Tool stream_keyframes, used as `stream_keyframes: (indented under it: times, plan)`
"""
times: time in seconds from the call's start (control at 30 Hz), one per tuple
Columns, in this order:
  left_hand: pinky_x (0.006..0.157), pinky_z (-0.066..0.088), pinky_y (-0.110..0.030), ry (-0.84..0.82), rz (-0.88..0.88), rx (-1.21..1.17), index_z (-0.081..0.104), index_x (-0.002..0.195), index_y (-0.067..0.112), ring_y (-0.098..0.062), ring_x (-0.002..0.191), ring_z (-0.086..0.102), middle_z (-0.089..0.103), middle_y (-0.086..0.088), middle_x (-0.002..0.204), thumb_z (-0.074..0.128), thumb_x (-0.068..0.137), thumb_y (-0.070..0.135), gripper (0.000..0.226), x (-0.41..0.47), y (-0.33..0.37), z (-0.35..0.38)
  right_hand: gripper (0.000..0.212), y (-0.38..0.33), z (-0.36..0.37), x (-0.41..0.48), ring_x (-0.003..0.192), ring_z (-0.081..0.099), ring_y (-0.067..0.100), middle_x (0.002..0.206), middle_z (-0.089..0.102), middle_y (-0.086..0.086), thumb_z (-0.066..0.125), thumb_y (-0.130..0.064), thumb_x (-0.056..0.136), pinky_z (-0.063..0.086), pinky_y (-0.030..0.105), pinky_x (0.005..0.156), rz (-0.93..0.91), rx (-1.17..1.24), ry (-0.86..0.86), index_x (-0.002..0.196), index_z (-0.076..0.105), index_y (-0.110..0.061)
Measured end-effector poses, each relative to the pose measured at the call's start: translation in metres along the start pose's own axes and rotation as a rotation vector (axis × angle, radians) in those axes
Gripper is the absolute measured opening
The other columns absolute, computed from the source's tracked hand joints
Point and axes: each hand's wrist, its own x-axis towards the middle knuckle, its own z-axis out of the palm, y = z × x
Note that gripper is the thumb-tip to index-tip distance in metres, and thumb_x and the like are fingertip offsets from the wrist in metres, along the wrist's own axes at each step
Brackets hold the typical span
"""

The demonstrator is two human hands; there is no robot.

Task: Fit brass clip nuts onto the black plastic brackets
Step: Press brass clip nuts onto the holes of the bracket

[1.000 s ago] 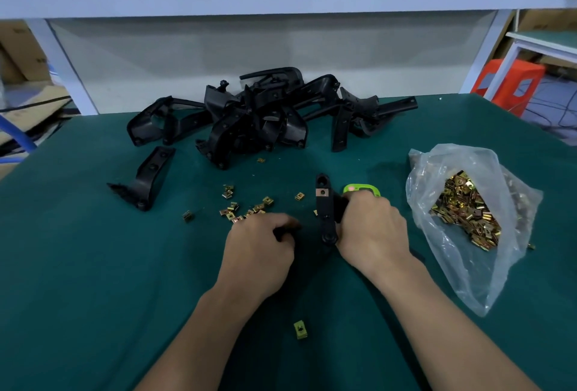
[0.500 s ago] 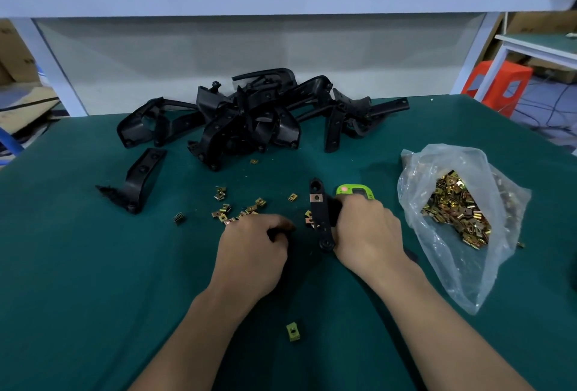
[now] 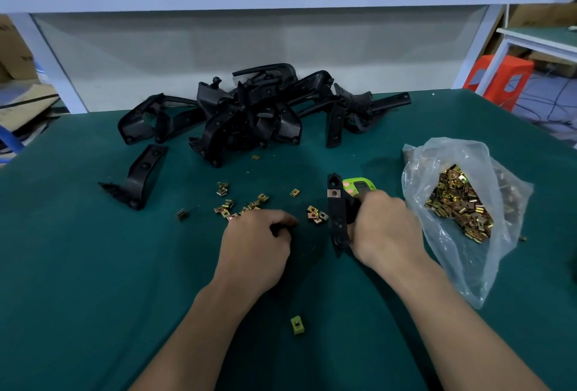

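bracket pile [image 3: 249,116] behind loose nuts [image 3: 246,203]; nut bag [image 3: 462,203] right.

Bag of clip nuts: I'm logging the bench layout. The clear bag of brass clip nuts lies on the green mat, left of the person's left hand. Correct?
No, the side is wrong. In the head view, the clear bag of brass clip nuts lies on the green mat to the right of the person's right hand, which grips a black bracket.
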Motion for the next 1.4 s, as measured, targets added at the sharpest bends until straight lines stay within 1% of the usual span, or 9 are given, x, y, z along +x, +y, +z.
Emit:
stream_keyframes:
  times: [0.17,0.33,0.43,0.6,0.77,1.0,1.17,1.3,1.4]
  plan:
    - [0.079,0.057,-0.022,-0.014,0.009,0.002,0.078,0.103,0.038,0.005,0.078,0.065,0.062,0.033,0.082,0.061,0.092,0.012,0.032,-0.001,0.002,-0.002,0.023,0.001,0.000,-0.004,0.071,0.047,0.032,0.076,0.057,0.005,0.071,-0.033,0.079,0.037,0.033,0.065,0.042,-0.040,0.023,0.087,0.054,-0.020]
    - [0.071,0.055,-0.014,0.005,0.016,-0.037,0.079,0.101,0.039,0.009,0.078,0.065,0.062,0.036,0.079,0.065,0.092,0.016,0.028,-0.003,0.002,-0.001,0.037,0.000,-0.004,-0.005,0.072,0.046,0.031,0.088,0.067,0.012,0.072,-0.025,0.079,0.037,0.033,0.067,0.066,-0.031,0.022,0.070,0.036,-0.022]
    - [0.058,0.046,-0.005,0.004,0.069,-0.153,0.076,0.103,0.048,0.005,0.070,0.066,0.070,0.027,0.082,0.078,0.085,0.030,0.026,-0.007,0.007,0.001,0.020,-0.003,-0.004,-0.009,0.070,0.050,0.033,0.077,0.061,0.006,0.074,-0.024,0.075,0.041,0.034,0.065,0.036,0.086,-0.014,0.077,0.054,-0.021]
    - [0.078,0.043,-0.002,-0.114,0.222,-0.100,0.061,0.124,0.058,0.014,0.095,0.063,0.070,0.035,0.103,0.086,0.072,0.040,0.061,-0.012,0.015,0.005,0.004,-0.007,-0.007,-0.013,0.076,0.065,0.025,0.071,0.070,0.000,0.074,-0.023,0.077,0.055,0.035,0.065,-0.018,0.434,-0.103,0.073,0.073,-0.024]
    - [0.067,0.042,0.000,-0.051,0.178,-0.223,0.077,0.102,0.045,0.014,0.083,0.065,0.072,0.033,0.087,0.090,0.074,0.032,0.033,-0.012,0.015,0.007,0.012,-0.007,-0.003,-0.012,0.064,0.061,0.016,0.060,0.065,-0.005,0.081,-0.028,0.072,0.042,0.027,0.052,-0.009,0.601,-0.227,0.068,0.075,-0.019]
    - [0.073,0.053,-0.018,-0.116,0.173,-0.338,0.079,0.089,0.040,0.001,0.081,0.070,0.076,0.022,0.083,0.085,0.083,0.027,0.016,-0.016,0.016,0.006,0.028,-0.004,-0.002,-0.012,0.067,0.069,0.024,0.060,0.071,0.005,0.070,-0.039,0.068,0.054,0.046,0.074,-0.080,0.724,-0.368,0.061,0.071,-0.012]
    - [0.059,0.051,-0.019,-0.021,0.065,-0.250,0.076,0.075,0.041,-0.002,0.069,0.067,0.073,0.020,0.074,0.075,0.091,0.027,0.022,-0.012,0.016,0.006,0.031,0.002,-0.006,-0.012,0.052,0.057,0.000,0.067,0.073,0.007,0.075,-0.046,0.081,0.040,0.013,0.051,-0.159,0.804,-0.506,0.077,0.075,-0.015]
    - [0.062,0.045,-0.005,0.094,0.040,-0.236,0.072,0.071,0.041,0.010,0.074,0.066,0.070,0.029,0.073,0.074,0.087,0.022,0.025,-0.007,0.017,0.002,0.018,0.002,-0.003,-0.012,0.071,0.065,0.022,0.067,0.071,0.001,0.070,-0.038,0.074,0.052,0.043,0.069,-0.193,0.604,-0.382,0.072,0.071,-0.020]
    - [0.056,0.045,-0.005,0.124,0.015,-0.318,0.075,0.071,0.037,0.006,0.066,0.067,0.072,0.023,0.070,0.078,0.082,0.020,0.020,-0.006,0.015,0.002,0.011,0.000,0.001,-0.012,0.072,0.058,0.034,0.063,0.057,-0.003,0.072,-0.031,0.073,0.049,0.037,0.063,-0.158,0.199,-0.164,0.084,0.071,-0.030]
